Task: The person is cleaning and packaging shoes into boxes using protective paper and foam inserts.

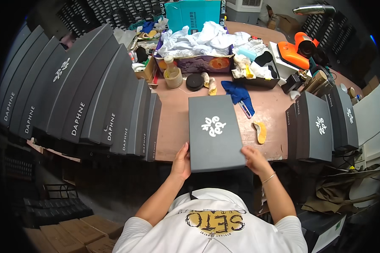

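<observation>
A dark grey shoebox (215, 147) with white lettering on its lid is in front of me, over the table's near edge. My left hand (182, 163) grips its left side near the front corner. On the opposite side, my right hand (256, 160) holds the right edge, with a thin bracelet at the wrist. The lid appears closed, so the inside is hidden. Just beyond the right hand lies a yellow sponge piece (260, 132). A blue cloth (237, 95) with a small slim tool (244, 109) on it rests behind the box.
Tall stacks of grey shoeboxes (78, 90) line the left; several more (313, 126) stand at right. Behind are a carton of white paper (194, 64), a bottle (172, 76), a black round lid (194, 82) and an orange heat-gun-like tool (293, 55). Brown cartons (61, 238) sit lower left.
</observation>
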Available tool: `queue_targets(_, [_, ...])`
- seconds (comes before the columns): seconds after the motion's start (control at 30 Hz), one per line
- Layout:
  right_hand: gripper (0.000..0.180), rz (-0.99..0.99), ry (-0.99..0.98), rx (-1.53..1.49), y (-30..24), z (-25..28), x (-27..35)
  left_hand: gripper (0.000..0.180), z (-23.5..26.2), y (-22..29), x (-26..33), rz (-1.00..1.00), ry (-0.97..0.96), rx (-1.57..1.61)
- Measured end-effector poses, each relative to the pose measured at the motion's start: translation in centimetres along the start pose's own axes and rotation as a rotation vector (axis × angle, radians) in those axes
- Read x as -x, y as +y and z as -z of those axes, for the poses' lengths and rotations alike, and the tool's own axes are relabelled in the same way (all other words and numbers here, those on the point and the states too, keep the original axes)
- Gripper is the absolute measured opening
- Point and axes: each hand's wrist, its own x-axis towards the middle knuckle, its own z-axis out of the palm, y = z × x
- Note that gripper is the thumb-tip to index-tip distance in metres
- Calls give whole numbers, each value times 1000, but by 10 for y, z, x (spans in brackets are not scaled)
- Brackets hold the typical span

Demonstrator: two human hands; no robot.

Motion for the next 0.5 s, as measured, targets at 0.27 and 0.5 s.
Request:
queue_targets(0.27, [27,109,206,-738,-49,-81,27,74,-26,48,22,-673,-62,-495])
queue_targets(0.5, [55,990,-184,984,12,-142,12,84,-37,118,54,-506,-47,-1639])
